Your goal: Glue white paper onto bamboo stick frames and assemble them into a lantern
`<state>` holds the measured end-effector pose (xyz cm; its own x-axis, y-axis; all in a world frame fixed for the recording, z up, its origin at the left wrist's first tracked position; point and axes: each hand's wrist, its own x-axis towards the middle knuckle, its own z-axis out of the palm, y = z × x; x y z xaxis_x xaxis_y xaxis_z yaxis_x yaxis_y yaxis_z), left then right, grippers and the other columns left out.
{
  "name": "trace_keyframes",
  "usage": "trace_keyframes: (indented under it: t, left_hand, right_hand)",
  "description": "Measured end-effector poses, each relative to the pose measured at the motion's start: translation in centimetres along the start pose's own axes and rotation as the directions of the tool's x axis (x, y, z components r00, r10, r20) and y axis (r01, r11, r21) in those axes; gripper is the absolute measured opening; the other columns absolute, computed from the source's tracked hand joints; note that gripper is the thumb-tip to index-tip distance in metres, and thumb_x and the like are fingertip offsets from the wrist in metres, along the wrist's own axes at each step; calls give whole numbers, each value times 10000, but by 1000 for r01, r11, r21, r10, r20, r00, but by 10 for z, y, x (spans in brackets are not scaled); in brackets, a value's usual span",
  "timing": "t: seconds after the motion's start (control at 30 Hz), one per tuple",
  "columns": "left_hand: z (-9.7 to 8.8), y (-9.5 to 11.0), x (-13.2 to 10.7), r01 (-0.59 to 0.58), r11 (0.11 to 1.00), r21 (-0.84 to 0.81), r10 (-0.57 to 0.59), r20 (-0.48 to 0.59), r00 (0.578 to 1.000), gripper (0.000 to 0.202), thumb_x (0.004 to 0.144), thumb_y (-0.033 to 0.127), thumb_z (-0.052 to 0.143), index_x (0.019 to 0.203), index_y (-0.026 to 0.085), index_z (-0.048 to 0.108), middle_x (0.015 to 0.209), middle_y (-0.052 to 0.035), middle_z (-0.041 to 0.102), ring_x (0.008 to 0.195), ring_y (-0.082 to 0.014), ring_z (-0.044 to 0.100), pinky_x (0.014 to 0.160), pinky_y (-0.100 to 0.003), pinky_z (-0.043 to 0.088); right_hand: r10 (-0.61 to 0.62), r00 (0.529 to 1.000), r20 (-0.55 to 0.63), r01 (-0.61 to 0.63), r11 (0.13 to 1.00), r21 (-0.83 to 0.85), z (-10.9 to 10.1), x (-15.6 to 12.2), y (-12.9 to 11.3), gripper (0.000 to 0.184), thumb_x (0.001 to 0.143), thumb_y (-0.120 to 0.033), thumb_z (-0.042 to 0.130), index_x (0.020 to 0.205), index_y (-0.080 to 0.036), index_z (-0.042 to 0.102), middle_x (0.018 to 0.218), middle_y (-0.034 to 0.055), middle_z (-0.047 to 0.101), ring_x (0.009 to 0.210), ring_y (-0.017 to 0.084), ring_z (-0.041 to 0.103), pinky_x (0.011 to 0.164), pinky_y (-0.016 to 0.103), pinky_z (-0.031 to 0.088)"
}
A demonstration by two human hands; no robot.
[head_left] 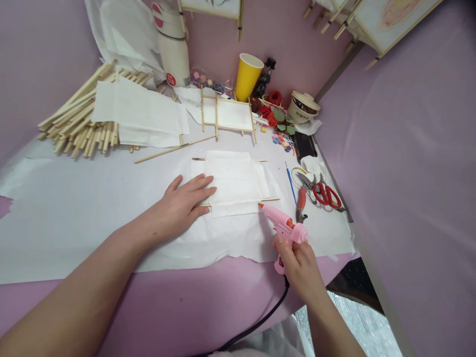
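Observation:
A pink hot glue gun [284,223] is gripped in my right hand [299,260], its orange nozzle at the lower right corner of a white paper sheet [235,181]. Whether the tip touches the paper, I cannot tell. The sheet lies flat over a small frame of thin wooden sticks, whose ends poke out at the left and right. My left hand [188,201] rests with fingers spread on the left edge of the sheet and the stick there. A black cord [256,325] runs from the gun's handle down off the table.
A heap of wooden sticks [78,119] and white sheets [145,111] lie back left. Behind the work stand a wooden frame with paper [234,115], a yellow cup [248,77] and a white bottle [173,54]. Pliers [302,198], red-handled scissors [327,195] and a blue brush [290,183] lie right.

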<state>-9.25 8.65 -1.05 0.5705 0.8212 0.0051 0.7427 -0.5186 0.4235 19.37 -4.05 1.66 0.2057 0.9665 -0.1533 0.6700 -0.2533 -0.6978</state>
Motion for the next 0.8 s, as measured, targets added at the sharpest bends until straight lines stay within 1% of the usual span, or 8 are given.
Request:
trace_keyframes:
  t: [0.17, 0.27, 0.37, 0.5, 0.6, 0.7, 0.8]
  left_hand:
    - [0, 0, 0, 5, 1000, 4, -5, 6, 1000, 444, 986, 400, 385, 1412, 300, 464, 1591, 1, 285, 1477, -232, 227, 1207, -509, 91]
    - [0, 0, 0, 6, 1000, -2, -6, 4, 1000, 447, 984, 405, 383, 1410, 300, 468, 1588, -3, 294, 1474, -237, 234, 1207, -509, 91]
    - [0, 1, 1, 9, 1000, -1, -9, 5, 1000, 446, 984, 405, 383, 1410, 301, 466, 1589, 0, 291, 1477, -231, 227, 1208, -508, 90]
    - [-1, 2, 1, 9, 1000, -5, -9, 8, 1000, 445, 984, 402, 386, 1411, 305, 464, 1588, 4, 294, 1477, -235, 226, 1208, -514, 91]
    - [-1, 1, 1, 7, 1000, -13, -7, 1, 1000, 451, 979, 407, 391, 1412, 307, 467, 1583, -6, 308, 1472, -246, 239, 1206, -514, 99]
    - [0, 0, 1, 6, 1000, -17, -6, -4, 1000, 449, 976, 404, 396, 1408, 311, 472, 1581, -13, 312, 1470, -251, 245, 1205, -517, 98]
    - [0, 0, 0, 6, 1000, -21, -6, -8, 1000, 441, 978, 400, 401, 1404, 312, 473, 1581, -5, 312, 1471, -242, 243, 1207, -516, 95]
  right_hand:
    - [13, 1000, 13, -13, 1000, 11, -1, -4, 1, 527, 909, -642, 402, 655, -207, 557, 526, 23, 530, 564, 192, 502, 516, 280, 372]
    - [23, 999, -28, -23, 1000, 1, 0, -7, 1, 540, 906, -652, 394, 650, -205, 555, 537, 27, 533, 573, 194, 511, 522, 284, 382]
    - [22, 998, -62, -22, 1000, -2, -1, -9, 2, 521, 909, -639, 400, 691, -198, 575, 589, 32, 549, 593, 193, 522, 531, 284, 396]
    - [13, 999, -44, -13, 1000, 0, -2, -9, 0, 494, 927, -602, 398, 765, -189, 616, 613, 36, 554, 626, 205, 537, 553, 291, 415]
    - [3, 1000, -19, -3, 1000, -6, -3, -6, -3, 494, 928, -596, 402, 782, -184, 630, 622, 40, 567, 641, 208, 543, 572, 293, 421]
    - [3, 1000, -14, -3, 1000, -8, -2, -5, -4, 496, 929, -595, 395, 783, -183, 630, 627, 37, 573, 635, 203, 542, 563, 286, 414]
    - [2, 1000, -16, -2, 1000, -13, -1, -6, -1, 503, 925, -604, 393, 735, -191, 608, 606, 32, 564, 614, 196, 536, 537, 276, 394]
